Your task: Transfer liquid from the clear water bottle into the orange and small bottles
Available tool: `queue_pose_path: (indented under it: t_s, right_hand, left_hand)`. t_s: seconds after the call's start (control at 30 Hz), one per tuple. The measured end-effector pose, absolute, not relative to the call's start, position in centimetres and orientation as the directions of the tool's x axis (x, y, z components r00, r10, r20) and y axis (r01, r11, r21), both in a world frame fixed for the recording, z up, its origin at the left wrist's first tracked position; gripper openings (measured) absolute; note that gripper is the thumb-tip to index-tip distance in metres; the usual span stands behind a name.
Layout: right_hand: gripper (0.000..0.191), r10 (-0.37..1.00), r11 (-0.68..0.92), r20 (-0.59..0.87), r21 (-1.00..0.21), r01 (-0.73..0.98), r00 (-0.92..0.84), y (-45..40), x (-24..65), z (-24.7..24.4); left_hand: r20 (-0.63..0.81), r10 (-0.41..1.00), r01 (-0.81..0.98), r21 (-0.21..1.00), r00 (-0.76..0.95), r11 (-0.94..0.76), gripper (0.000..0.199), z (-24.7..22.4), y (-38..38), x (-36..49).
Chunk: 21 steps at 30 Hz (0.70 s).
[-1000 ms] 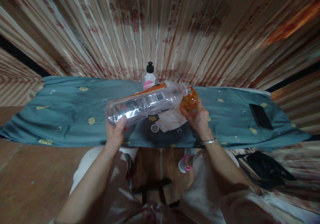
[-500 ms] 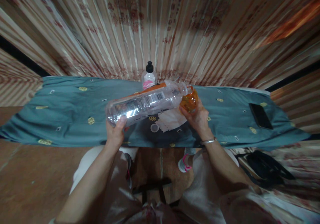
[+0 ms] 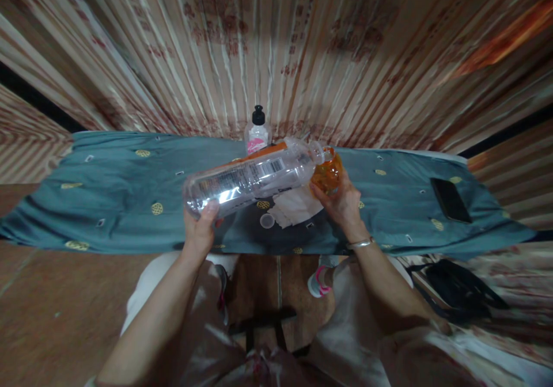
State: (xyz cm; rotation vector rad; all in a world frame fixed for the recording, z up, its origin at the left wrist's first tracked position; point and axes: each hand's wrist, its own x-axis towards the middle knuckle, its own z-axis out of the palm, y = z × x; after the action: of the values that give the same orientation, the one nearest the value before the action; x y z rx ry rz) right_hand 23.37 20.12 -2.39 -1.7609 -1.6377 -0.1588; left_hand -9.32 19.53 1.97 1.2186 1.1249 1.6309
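Gripping labelled plastic bottle [image 3: 242, 178] with left hand [image 3: 199, 232] and orange container [image 3: 329, 175] with right hand [image 3: 344, 204], possibly risking spills (if carrying liquid) from wobbling at the bottleneck [image 3: 318, 152].

Dim and slightly soft throughout, with bright glare on the clear bottle [image 3: 250, 177] and edges stretched by wide-angle distortion

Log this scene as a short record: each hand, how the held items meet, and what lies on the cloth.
left hand: grips the base end of a large clear bottle; hand
right hand: holds an orange container; hand
bottle pose: tilted, mouth at the orange container
near the hands: white tissue, small round cap
behind: black-topped bottle, upright
far right: dark phone
surface: green patterned cloth
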Motion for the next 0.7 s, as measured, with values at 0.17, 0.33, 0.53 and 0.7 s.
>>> queue_pose_path:
  t_s: [0.17,0.33,0.53,0.7]
  right_hand:
    - [0.084,0.828,0.050,0.527,-0.407,0.912,0.190,20.11,23.41,-2.34]
    - [0.082,0.815,0.060,0.548,-0.400,0.915,0.186,20.02,23.26,-2.18]
    - [0.083,0.809,0.053,0.553,-0.405,0.913,0.198,20.05,23.19,-2.21]
    - [0.083,0.816,0.063,0.545,-0.414,0.908,0.192,20.07,23.24,-2.12]
  left_hand:
    - [0.292,0.931,-0.079,0.946,-0.219,-0.315,0.061,2.17,19.38,-9.20]
    - [0.320,0.932,-0.076,0.939,-0.171,-0.337,0.056,2.44,19.53,-9.11]
    - [0.310,0.928,-0.093,0.938,-0.205,-0.334,0.054,2.31,19.55,-9.04]
    - [0.285,0.936,-0.100,0.945,-0.209,-0.310,0.052,2.05,19.37,-9.05]
